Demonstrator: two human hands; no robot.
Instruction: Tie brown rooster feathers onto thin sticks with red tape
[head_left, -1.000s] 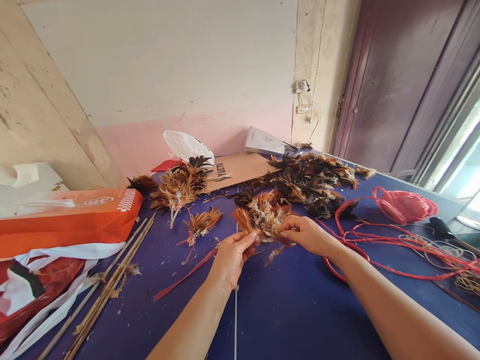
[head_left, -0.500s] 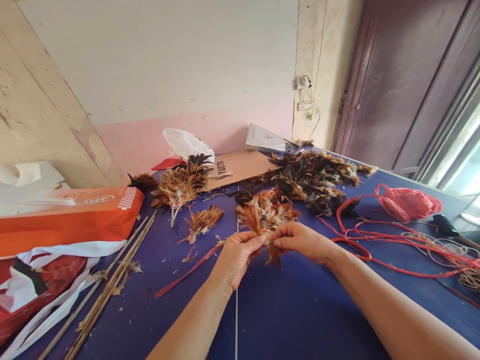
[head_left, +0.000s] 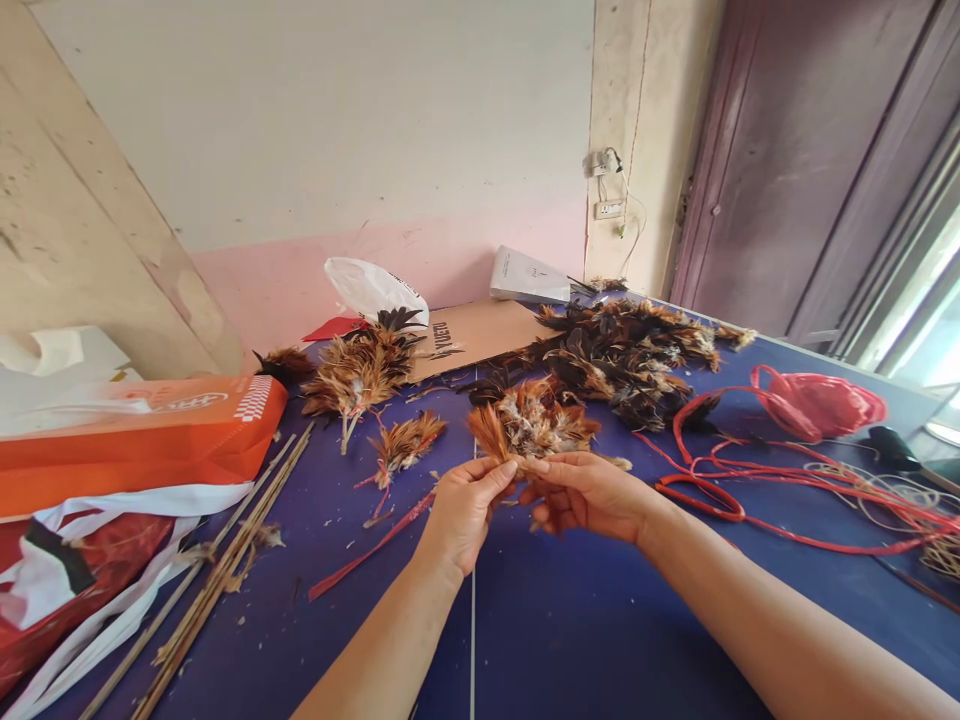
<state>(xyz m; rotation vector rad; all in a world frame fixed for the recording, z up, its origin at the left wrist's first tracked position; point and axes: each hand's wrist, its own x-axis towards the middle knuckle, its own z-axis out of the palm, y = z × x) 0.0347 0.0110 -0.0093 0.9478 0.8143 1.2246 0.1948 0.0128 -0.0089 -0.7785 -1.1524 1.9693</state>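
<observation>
Both my hands meet over the blue table [head_left: 585, 620]. My left hand [head_left: 465, 510] pinches the base of a fan of orange-brown feathers [head_left: 529, 425], which stand up and away from me. My right hand [head_left: 581, 492] is closed on the same bunch from the right, thumb and fingers touching the left hand's fingertips. A small tied feather bunch [head_left: 405, 442] lies just left of my hands. A red strip [head_left: 371, 548] lies on the table under my left wrist.
A large heap of dark feathers [head_left: 626, 355] lies behind, and a lighter bundle [head_left: 356, 372] at the back left. Thin sticks [head_left: 217, 575] and an orange bag [head_left: 135, 435] are at the left. Red cord [head_left: 750, 480] and a red net bag [head_left: 814, 405] lie right. Cardboard [head_left: 480, 335] leans by the wall.
My right hand drew in from the loose feathers to my left hand and closed on the bunch. The bunch now stands gathered above both hands.
</observation>
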